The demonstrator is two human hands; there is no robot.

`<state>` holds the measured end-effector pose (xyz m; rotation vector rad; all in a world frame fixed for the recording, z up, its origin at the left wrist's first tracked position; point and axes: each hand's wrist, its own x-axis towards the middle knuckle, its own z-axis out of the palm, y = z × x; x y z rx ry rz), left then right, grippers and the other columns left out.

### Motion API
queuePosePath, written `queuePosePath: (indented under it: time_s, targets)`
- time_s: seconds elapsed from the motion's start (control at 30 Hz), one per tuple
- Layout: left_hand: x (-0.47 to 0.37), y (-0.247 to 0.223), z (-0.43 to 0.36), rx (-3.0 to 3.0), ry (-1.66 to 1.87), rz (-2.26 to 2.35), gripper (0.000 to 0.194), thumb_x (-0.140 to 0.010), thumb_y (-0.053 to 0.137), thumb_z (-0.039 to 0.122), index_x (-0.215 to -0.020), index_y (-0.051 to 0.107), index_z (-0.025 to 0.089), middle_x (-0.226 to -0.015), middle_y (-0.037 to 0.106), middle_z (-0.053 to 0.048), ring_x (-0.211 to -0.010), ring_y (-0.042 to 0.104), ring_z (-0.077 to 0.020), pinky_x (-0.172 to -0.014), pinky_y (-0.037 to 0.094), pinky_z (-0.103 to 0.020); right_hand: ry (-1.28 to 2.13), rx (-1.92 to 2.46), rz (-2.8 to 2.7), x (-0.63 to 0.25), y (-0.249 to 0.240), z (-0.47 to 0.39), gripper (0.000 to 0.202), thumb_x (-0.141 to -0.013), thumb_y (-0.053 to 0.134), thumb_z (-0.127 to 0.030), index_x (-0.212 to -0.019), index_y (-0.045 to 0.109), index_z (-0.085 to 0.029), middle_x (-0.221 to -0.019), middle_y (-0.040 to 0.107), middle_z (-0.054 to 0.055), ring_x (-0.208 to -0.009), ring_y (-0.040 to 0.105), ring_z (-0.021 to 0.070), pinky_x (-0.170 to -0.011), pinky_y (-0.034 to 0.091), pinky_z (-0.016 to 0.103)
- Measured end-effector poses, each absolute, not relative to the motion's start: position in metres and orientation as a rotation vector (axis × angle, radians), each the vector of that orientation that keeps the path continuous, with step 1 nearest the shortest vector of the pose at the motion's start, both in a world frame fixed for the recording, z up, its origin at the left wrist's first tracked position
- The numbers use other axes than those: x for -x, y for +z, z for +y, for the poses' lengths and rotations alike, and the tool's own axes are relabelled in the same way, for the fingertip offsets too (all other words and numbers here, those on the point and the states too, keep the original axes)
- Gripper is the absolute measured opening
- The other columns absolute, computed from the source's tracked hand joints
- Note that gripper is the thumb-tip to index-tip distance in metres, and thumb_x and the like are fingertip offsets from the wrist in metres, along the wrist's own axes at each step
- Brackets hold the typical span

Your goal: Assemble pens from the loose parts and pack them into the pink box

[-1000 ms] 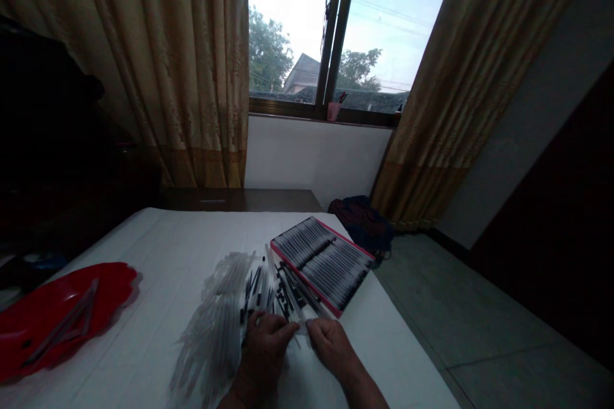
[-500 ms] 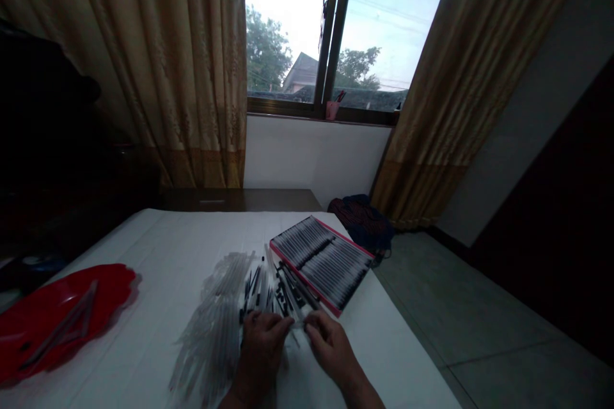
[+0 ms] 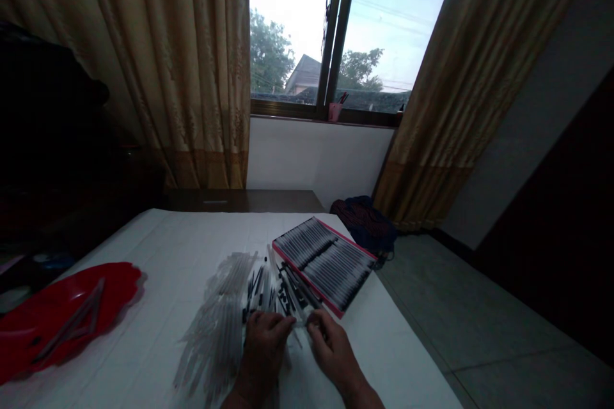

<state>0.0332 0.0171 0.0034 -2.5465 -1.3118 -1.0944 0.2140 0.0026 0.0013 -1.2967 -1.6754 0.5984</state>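
Note:
My left hand and my right hand are close together over the near part of the table, both with fingers pinched. A small clear plastic piece spans the gap between their fingertips; it looks like part of a pen, but its exact kind is blurred. Just beyond my hands lie loose black and clear pen parts, including dark caps and thin refills. Left of my left hand spreads a heap of clear plastic tubes. A pink-edged box with rows of clear, black-ended pens stands beyond my right hand.
A red scalloped tray with a clear, bent strip on it sits at the table's left. White cloth covers the table. Dark fabric lies past the far right corner. A pink cup stands on the windowsill.
The view has shifted slightly, so everything appears a little further right. Both hands keep nearly the same pose around the clear piece.

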Motion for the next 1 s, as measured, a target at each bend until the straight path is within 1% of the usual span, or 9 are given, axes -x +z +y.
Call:
queuePosePath:
  time_s: [0.23, 0.37, 0.43, 0.5, 0.67, 0.73, 0.87, 0.93, 1.0]
  targets:
    - [-0.032, -0.004, 0.020, 2.581, -1.080, -1.264, 0.024, -0.087, 0.050, 0.018, -0.101, 0.067, 0.028, -0.080, 0.068, 0.000, -0.074, 0.061, -0.0169, -0.077, 0.037, -0.036, 0.617, 1.380, -1.669, -0.212, 0.002, 0.004, 0.038, -0.091, 0.038, -0.034, -0.059, 0.052, -0.020, -0.055, 0.052, -0.002, -0.055, 0.051, 0.0137, -0.054, 0.036, 0.023]
    - [-0.029, -0.007, 0.023, 2.567, -1.101, -1.263, 0.025, -0.086, 0.052, 0.017, -0.103, 0.066, 0.029, -0.081, 0.068, 0.000, -0.074, 0.061, -0.0159, -0.077, 0.038, -0.034, 0.617, 1.336, -1.646, -0.213, 0.004, 0.003, 0.020, -0.088, 0.045, -0.032, -0.082, 0.058, -0.018, -0.068, 0.059, 0.000, -0.062, 0.055, 0.0143, -0.058, 0.040, 0.022]
    - [-0.029, -0.007, 0.023, 2.564, -1.106, -1.257, 0.025, -0.086, 0.051, 0.018, -0.103, 0.066, 0.029, -0.080, 0.068, 0.000, -0.074, 0.061, -0.0159, -0.076, 0.038, -0.034, 0.610, 1.302, -1.654, -0.214, 0.003, 0.002, 0.014, -0.085, 0.049, -0.029, -0.087, 0.058, -0.018, -0.073, 0.059, 0.000, -0.064, 0.054, 0.0145, -0.059, 0.040, 0.022]
    - [-0.030, -0.005, 0.021, 2.561, -1.104, -1.268, 0.025, -0.086, 0.050, 0.018, -0.102, 0.066, 0.028, -0.080, 0.068, -0.001, -0.074, 0.061, -0.0164, -0.076, 0.038, -0.034, 0.607, 1.298, -1.675, -0.215, 0.002, 0.002, 0.014, -0.085, 0.048, -0.028, -0.079, 0.057, -0.019, -0.069, 0.058, 0.000, -0.064, 0.054, 0.0145, -0.058, 0.040, 0.022]
    - [-0.034, -0.001, 0.018, 2.560, -1.120, -1.269, 0.025, -0.087, 0.049, 0.017, -0.100, 0.066, 0.028, -0.079, 0.068, -0.001, -0.073, 0.060, -0.0169, -0.077, 0.036, -0.036, 0.650, 1.405, -1.668, -0.212, 0.000, 0.004, 0.039, -0.091, 0.038, -0.036, -0.060, 0.053, -0.020, -0.055, 0.056, -0.001, -0.054, 0.053, 0.0139, -0.053, 0.037, 0.023]
    - [-0.035, 0.001, 0.017, 2.559, -1.132, -1.291, 0.025, -0.086, 0.049, 0.016, -0.100, 0.066, 0.028, -0.079, 0.068, 0.000, -0.073, 0.060, -0.0168, -0.078, 0.036, -0.036, 0.654, 1.410, -1.661, -0.212, 0.000, 0.004, 0.038, -0.092, 0.037, -0.038, -0.064, 0.056, -0.019, -0.057, 0.057, -0.001, -0.055, 0.053, 0.0143, -0.055, 0.038, 0.023]
    - [-0.035, 0.004, 0.016, 2.564, -1.110, -1.320, 0.025, -0.086, 0.050, 0.015, -0.099, 0.066, 0.027, -0.079, 0.068, -0.001, -0.075, 0.061, -0.0174, -0.077, 0.037, -0.036, 0.645, 1.317, -1.655, -0.214, 0.001, 0.003, 0.020, -0.087, 0.046, -0.035, -0.089, 0.058, -0.018, -0.075, 0.060, 0.001, -0.067, 0.055, 0.0154, -0.063, 0.042, 0.023]
    - [-0.034, 0.004, 0.018, 2.555, -1.099, -1.303, 0.025, -0.086, 0.049, 0.016, -0.099, 0.067, 0.028, -0.079, 0.068, -0.001, -0.075, 0.062, -0.0172, -0.078, 0.038, -0.036, 0.650, 1.291, -1.673, -0.215, 0.001, 0.003, 0.017, -0.087, 0.047, -0.033, -0.084, 0.056, -0.019, -0.072, 0.058, 0.000, -0.066, 0.055, 0.0151, -0.062, 0.042, 0.023]
    - [-0.032, 0.001, 0.019, 2.546, -1.087, -1.264, 0.025, -0.086, 0.050, 0.016, -0.100, 0.067, 0.028, -0.079, 0.069, -0.001, -0.074, 0.062, -0.0166, -0.078, 0.038, -0.035, 0.649, 1.303, -1.680, -0.215, 0.000, 0.003, 0.023, -0.088, 0.044, -0.033, -0.074, 0.055, -0.019, -0.066, 0.056, -0.001, -0.063, 0.054, 0.0148, -0.059, 0.041, 0.023]
